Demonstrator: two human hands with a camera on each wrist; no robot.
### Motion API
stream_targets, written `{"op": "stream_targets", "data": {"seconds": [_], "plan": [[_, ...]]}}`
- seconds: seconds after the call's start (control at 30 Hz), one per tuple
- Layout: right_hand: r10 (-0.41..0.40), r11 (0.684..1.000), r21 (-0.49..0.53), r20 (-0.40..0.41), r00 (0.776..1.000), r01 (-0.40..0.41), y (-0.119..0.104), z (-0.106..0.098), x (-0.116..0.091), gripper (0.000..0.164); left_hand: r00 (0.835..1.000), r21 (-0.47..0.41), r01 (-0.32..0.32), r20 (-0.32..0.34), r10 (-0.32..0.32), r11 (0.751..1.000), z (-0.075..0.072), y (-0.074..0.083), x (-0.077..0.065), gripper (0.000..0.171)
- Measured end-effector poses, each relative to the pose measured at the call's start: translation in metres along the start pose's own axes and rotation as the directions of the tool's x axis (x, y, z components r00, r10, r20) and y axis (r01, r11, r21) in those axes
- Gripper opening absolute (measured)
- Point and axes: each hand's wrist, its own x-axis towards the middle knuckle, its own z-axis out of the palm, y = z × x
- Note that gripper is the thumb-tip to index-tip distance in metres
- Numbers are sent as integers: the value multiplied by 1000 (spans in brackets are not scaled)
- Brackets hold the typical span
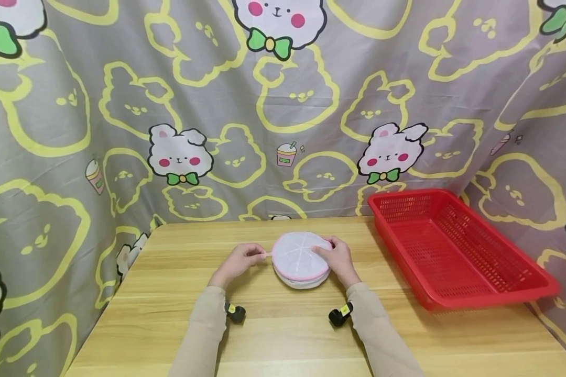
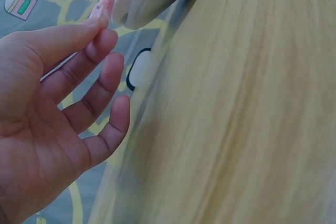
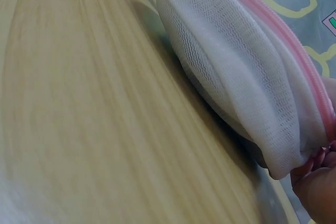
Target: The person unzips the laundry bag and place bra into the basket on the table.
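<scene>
A round white mesh laundry bag with a pink zipper round its rim sits over the middle of the table. White lines fan out across its top like spokes. My left hand pinches a small pink tab at the bag's left edge between thumb and index finger, the other fingers loosely bent. On the opposite side my right hand grips the edge, thumb on top. In the right wrist view the mesh side bulges and folds below the pink zipper. Most of the right hand lies out of that view.
A red plastic basket with perforated sides stands at the right of the wooden table. A grey curtain with cartoon prints hangs behind the table and along both sides. Small black cameras are strapped at both wrists.
</scene>
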Motion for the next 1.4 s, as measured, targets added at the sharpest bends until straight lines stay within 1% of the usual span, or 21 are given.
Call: {"op": "stream_targets", "data": {"seconds": [0.23,0.4,0.67,1.0,1.2,1.4], "plan": [[2,1000,7,-1,1000,-2,-1,0,-2,42,1000,-8,-11,7,12,1000,0,1,-2,20],[7,1000,9,0,1000,-7,-1,0,-2,43,1000,-10,-2,7,2,1000,1,0,-2,20],[3,1000,-14,-6,1000,-3,0,-1,-1,42,1000,-14,-16,24,16,1000,2,2,-2,20],[19,1000,-12,-5,1000,-19,-1,0,-1,42,1000,14,-2,23,2,1000,0,5,-5,20],[17,1000,-10,-9,1000,-17,-1,0,-1,42,999,32,-12,35,11,999,-1,7,-5,18],[24,1000,-1,-2,1000,-24,-1,0,-1,43,999,45,-8,34,6,999,-1,7,-6,17]]}}
